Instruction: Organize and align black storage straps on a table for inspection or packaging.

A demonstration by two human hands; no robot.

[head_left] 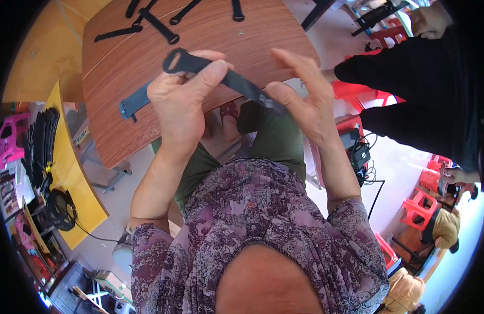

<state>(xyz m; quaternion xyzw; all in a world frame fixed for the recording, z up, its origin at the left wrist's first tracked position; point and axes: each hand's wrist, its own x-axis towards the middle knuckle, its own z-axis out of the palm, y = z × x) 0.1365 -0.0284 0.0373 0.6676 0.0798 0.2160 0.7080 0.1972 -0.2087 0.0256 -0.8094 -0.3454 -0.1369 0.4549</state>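
Note:
A black strap (238, 82) with a slotted, rounded end slants across in front of me above the table's near edge. My left hand (180, 99) is closed on it near the slotted end, thumb on top. The strap's other end, blurred and greyish, reaches my right hand (311, 102). That hand has its fingers spread, with the thumb beside the strap's end; whether they touch, I cannot tell. Partly behind my left hand, a flat blue object (134, 102) lies on the wooden table (113, 133).
Several similar black straps (159, 26) lie at the table's far side. A yellow board (77, 183) with a black fan (60, 209) stands on the left. A person in black clothes (409, 94) is close on the right, near red stools (417, 208) and a cable-strewn black device (360, 153).

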